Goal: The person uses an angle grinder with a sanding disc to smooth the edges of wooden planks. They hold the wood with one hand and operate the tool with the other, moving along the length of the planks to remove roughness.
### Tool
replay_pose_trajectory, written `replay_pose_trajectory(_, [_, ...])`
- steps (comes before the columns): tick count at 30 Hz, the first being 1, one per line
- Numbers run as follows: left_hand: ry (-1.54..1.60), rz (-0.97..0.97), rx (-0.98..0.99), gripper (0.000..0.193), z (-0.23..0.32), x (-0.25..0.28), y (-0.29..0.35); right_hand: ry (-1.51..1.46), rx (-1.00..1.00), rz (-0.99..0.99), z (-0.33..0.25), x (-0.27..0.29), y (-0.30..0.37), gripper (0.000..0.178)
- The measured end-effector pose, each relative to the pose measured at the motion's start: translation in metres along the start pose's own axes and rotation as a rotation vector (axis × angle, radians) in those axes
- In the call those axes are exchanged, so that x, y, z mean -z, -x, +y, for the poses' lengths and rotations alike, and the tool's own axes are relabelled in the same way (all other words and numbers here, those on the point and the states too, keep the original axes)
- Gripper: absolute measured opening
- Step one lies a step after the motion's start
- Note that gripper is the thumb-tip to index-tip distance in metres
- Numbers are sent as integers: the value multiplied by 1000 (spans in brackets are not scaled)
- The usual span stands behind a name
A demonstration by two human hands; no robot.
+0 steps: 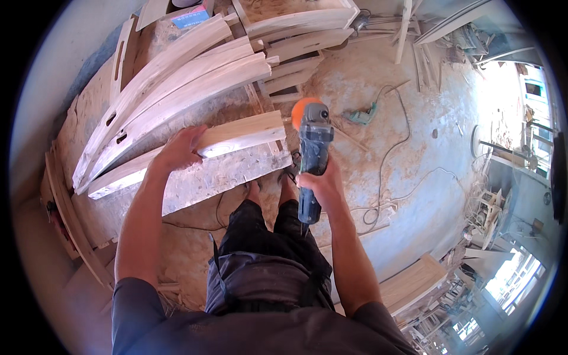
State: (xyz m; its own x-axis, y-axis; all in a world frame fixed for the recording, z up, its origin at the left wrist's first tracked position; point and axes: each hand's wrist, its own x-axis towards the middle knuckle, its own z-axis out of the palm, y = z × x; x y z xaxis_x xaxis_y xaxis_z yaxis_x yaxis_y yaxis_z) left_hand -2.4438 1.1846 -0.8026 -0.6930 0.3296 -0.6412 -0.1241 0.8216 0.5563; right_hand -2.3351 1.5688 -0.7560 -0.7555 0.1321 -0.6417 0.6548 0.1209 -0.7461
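Note:
My right hand is wrapped round the dark body of an angle grinder, held upright in front of me. An orange disc sits at its head, close to the right end of a pale wooden beam; whether they touch I cannot tell. On that beam rests my left hand, with thumb and fingers bent over its top edge. The beam lies along the near side of a dusty workbench. Behind it several curved wooden pieces lie side by side, some with slots cut in them.
A blue and pink box stands at the back of the bench. Wooden frames are stacked beyond it. A cord winds over the dusty floor, near a greenish scrap. Planks lie behind me on the right.

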Motion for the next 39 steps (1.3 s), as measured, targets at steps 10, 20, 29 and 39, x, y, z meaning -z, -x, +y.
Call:
replay_pose_trajectory(10, [-20, 40, -27, 93, -10, -6, -1, 12, 2, -23, -9, -11, -4, 53])
replay_pose_trajectory(20, [-303, 598, -164, 93, 29, -100, 25, -242, -61, 116, 2, 15, 18, 44])
replay_pose_trajectory(29, [-273, 560, -518, 40, 172, -125, -46, -482, -188, 178, 29, 32, 45, 46])
replay_pose_trajectory(39, [190, 830, -266, 11, 164, -129, -89, -491, -186, 192, 43, 44, 49, 45])
